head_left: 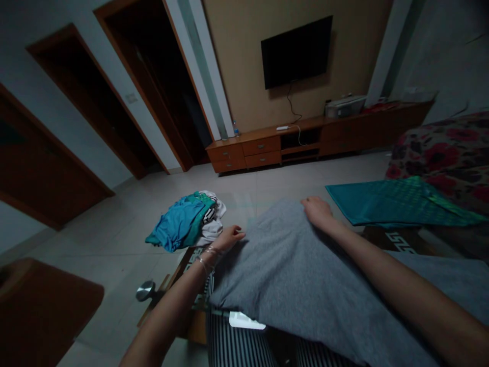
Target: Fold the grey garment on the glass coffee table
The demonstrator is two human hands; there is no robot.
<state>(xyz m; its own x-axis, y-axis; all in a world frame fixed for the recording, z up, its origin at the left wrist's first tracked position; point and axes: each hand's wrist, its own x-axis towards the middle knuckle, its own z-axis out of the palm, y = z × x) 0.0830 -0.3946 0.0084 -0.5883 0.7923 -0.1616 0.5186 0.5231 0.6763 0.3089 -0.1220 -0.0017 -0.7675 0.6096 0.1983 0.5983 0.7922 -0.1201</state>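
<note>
A grey garment [301, 275] lies spread over a low glass table in front of me. My left hand [227, 237] rests at its left edge, fingers together and curled onto the cloth; thin bracelets circle that wrist. My right hand [318, 210] lies palm down on the garment's far top edge, fingers bent over the fabric. A heap of blue, teal and white clothes [187, 221] sits just left of my left hand. A folded teal cloth [397, 203] lies to the right of my right hand.
A striped cloth [244, 346] and a white remote [244, 321] show below the grey garment. A floral sofa [443, 153] stands at the right, a wooden TV cabinet [305, 140] and wall TV [296, 51] at the back, a brown stool [42, 311] at the lower left.
</note>
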